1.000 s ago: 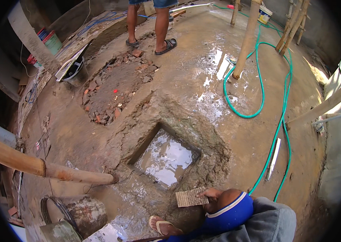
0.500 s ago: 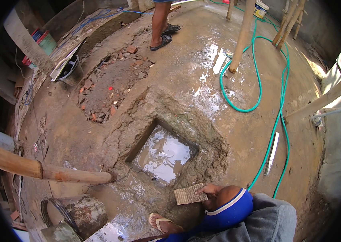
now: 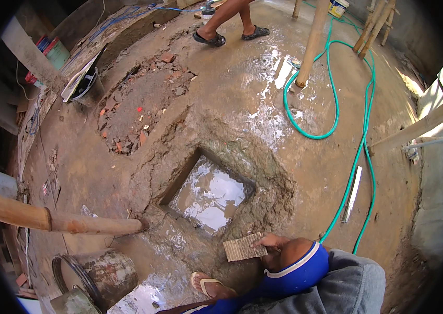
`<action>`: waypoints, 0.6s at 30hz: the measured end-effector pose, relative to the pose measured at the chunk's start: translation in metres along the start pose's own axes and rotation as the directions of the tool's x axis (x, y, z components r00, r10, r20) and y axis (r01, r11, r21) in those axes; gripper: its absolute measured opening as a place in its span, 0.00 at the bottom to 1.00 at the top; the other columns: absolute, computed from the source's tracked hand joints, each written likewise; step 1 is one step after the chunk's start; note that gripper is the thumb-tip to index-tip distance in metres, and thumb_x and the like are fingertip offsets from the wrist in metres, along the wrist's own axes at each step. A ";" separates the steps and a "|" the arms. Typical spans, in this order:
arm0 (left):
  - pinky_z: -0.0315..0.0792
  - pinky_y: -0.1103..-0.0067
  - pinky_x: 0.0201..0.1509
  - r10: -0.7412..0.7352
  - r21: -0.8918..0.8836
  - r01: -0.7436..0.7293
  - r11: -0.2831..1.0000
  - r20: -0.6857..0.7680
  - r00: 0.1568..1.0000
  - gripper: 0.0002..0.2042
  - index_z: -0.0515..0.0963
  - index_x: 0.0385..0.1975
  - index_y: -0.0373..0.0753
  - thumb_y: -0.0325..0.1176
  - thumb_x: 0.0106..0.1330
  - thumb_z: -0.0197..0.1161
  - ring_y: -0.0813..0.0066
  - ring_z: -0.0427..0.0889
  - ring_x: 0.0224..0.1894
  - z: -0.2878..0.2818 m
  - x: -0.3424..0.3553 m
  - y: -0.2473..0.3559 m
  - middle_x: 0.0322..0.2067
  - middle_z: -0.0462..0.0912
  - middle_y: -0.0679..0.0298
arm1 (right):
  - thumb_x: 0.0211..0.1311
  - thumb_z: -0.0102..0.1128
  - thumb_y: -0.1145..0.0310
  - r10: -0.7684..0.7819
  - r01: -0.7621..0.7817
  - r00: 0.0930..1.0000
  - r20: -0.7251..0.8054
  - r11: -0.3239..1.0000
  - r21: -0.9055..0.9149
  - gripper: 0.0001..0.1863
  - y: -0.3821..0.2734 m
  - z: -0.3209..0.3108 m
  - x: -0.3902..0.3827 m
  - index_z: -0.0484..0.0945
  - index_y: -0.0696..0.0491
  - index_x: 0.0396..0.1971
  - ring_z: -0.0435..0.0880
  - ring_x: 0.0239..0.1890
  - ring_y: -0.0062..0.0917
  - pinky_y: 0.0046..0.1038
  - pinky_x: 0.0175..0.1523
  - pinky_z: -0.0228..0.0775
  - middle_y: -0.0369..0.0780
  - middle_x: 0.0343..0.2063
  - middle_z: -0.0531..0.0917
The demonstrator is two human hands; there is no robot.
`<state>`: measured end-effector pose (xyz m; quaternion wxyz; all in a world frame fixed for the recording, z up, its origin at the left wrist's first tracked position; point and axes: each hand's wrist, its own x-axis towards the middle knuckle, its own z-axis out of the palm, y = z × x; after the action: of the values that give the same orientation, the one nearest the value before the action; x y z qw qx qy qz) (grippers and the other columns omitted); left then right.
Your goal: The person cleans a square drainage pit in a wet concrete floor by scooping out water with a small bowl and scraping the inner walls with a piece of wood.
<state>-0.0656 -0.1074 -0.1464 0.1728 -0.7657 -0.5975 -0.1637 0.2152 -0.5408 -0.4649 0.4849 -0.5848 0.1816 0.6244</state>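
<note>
My right hand [image 3: 270, 241], beside my bent knee, grips one edge of a flat, ridged tan piece that looks like corrugated cardboard [image 3: 244, 248]. Its fingers are closed on that edge, and the piece is close to the near corner of a square pit [image 3: 182, 184]. Muddy, shiny water [image 3: 212, 193] stands inside the pit. Rough wet mortar [image 3: 273, 183] surrounds the opening. My left hand is out of sight. One of my feet in a flip-flop [image 3: 210, 284] rests on the wet ground near the pit.
Left of me a bamboo pole [image 3: 90, 224] slants in above a mud-stained bucket [image 3: 103, 275]. A green hose [image 3: 355, 172] loops over the floor at right, past a bamboo post [image 3: 313, 47]. Broken bricks [image 3: 143, 104] lie farther off. Another person's legs [image 3: 232, 15] are at the back.
The other person has stepped, their feet now apart and farther right. My view has shifted slightly. My right hand still holds the ridged piece near the pit.
</note>
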 end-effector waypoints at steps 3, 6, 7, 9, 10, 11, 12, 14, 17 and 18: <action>0.60 0.68 0.70 -0.073 -0.128 0.062 0.990 -0.080 0.994 0.30 0.54 0.70 0.28 0.30 0.69 0.48 0.40 0.56 0.70 0.000 -0.005 0.008 0.69 0.49 0.31 | 0.55 0.66 0.78 0.025 -0.025 1.000 0.010 0.998 -0.055 0.22 0.000 0.005 -0.001 0.78 0.58 0.52 0.80 0.48 0.32 0.30 0.53 0.72 0.45 0.48 0.83; 0.72 0.67 0.57 0.158 0.071 -0.143 0.987 -0.336 0.928 0.30 0.55 0.71 0.35 0.26 0.67 0.48 0.43 0.72 0.59 0.042 0.007 -0.059 0.69 0.56 0.39 | 0.55 0.66 0.78 0.034 -0.031 0.999 0.023 0.992 -0.120 0.22 -0.018 0.012 0.004 0.78 0.57 0.52 0.80 0.49 0.32 0.30 0.53 0.72 0.45 0.49 0.83; 0.78 0.67 0.49 0.301 0.234 -0.221 0.947 -0.404 0.864 0.33 0.52 0.73 0.42 0.21 0.65 0.45 0.44 0.80 0.52 0.041 0.014 -0.070 0.72 0.51 0.44 | 0.55 0.66 0.78 0.032 -0.028 0.999 0.025 0.989 -0.142 0.22 -0.028 0.016 0.004 0.78 0.57 0.53 0.80 0.50 0.32 0.30 0.54 0.71 0.45 0.49 0.82; 0.56 0.66 0.73 0.216 -0.031 -0.246 0.969 -0.385 0.898 0.30 0.51 0.72 0.32 0.24 0.69 0.46 0.46 0.53 0.73 0.072 0.024 -0.067 0.71 0.52 0.42 | 0.55 0.66 0.78 0.046 -0.055 0.997 -0.060 0.987 -0.150 0.23 -0.043 0.007 0.003 0.77 0.57 0.53 0.80 0.50 0.33 0.30 0.54 0.71 0.45 0.49 0.82; 0.58 0.66 0.72 0.185 0.018 -0.193 0.981 -0.385 0.904 0.30 0.53 0.72 0.32 0.22 0.68 0.47 0.47 0.57 0.72 0.066 0.030 -0.073 0.70 0.55 0.42 | 0.55 0.66 0.78 0.049 -0.059 0.996 -0.074 0.986 -0.153 0.23 -0.047 0.011 0.014 0.77 0.57 0.53 0.80 0.51 0.33 0.30 0.55 0.71 0.46 0.50 0.82; 0.60 0.66 0.71 0.164 -0.015 -0.185 0.983 -0.389 0.907 0.29 0.54 0.71 0.32 0.22 0.68 0.47 0.48 0.59 0.71 0.060 0.035 -0.071 0.70 0.57 0.43 | 0.55 0.66 0.77 0.049 -0.062 0.995 -0.092 0.987 -0.147 0.23 -0.049 0.012 0.026 0.77 0.57 0.54 0.80 0.51 0.33 0.30 0.55 0.71 0.46 0.50 0.82; 0.61 0.66 0.71 0.139 -0.067 -0.179 0.982 -0.388 0.911 0.29 0.54 0.71 0.32 0.22 0.69 0.48 0.50 0.61 0.70 0.058 0.038 -0.070 0.70 0.58 0.44 | 0.56 0.67 0.78 -0.008 0.005 0.992 -0.129 1.000 -0.023 0.23 -0.029 0.002 0.046 0.77 0.59 0.53 0.80 0.51 0.34 0.32 0.55 0.72 0.46 0.49 0.82; 0.65 0.67 0.68 0.232 0.016 -0.247 0.969 -0.402 0.886 0.28 0.56 0.71 0.33 0.25 0.71 0.49 0.52 0.64 0.69 0.052 0.055 -0.092 0.68 0.62 0.46 | 0.56 0.67 0.78 -0.042 0.058 0.985 -0.168 0.994 0.097 0.22 -0.011 -0.002 0.053 0.76 0.61 0.53 0.80 0.51 0.34 0.35 0.55 0.73 0.47 0.49 0.82; 0.75 0.69 0.59 0.388 0.082 -0.400 0.913 -0.486 0.784 0.25 0.62 0.68 0.34 0.36 0.74 0.53 0.55 0.74 0.62 0.007 0.086 -0.109 0.65 0.69 0.50 | 0.57 0.67 0.80 -0.181 0.190 0.981 -0.066 0.857 0.479 0.20 -0.049 0.013 0.049 0.75 0.65 0.50 0.82 0.48 0.35 0.41 0.53 0.77 0.47 0.46 0.83; 0.76 0.69 0.57 0.340 0.008 -0.380 0.925 -0.466 0.817 0.25 0.64 0.67 0.34 0.38 0.73 0.55 0.56 0.77 0.60 0.006 0.088 -0.108 0.63 0.71 0.50 | 0.57 0.65 0.82 -0.178 0.227 0.971 -0.162 0.901 0.369 0.19 -0.070 0.002 0.040 0.73 0.66 0.49 0.84 0.45 0.34 0.45 0.51 0.80 0.45 0.44 0.83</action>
<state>-0.1497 -0.0044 -0.1044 0.3038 -0.8108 -0.3762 -0.3298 0.2775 -0.4913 -0.4764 0.6404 -0.5314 0.2686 0.4851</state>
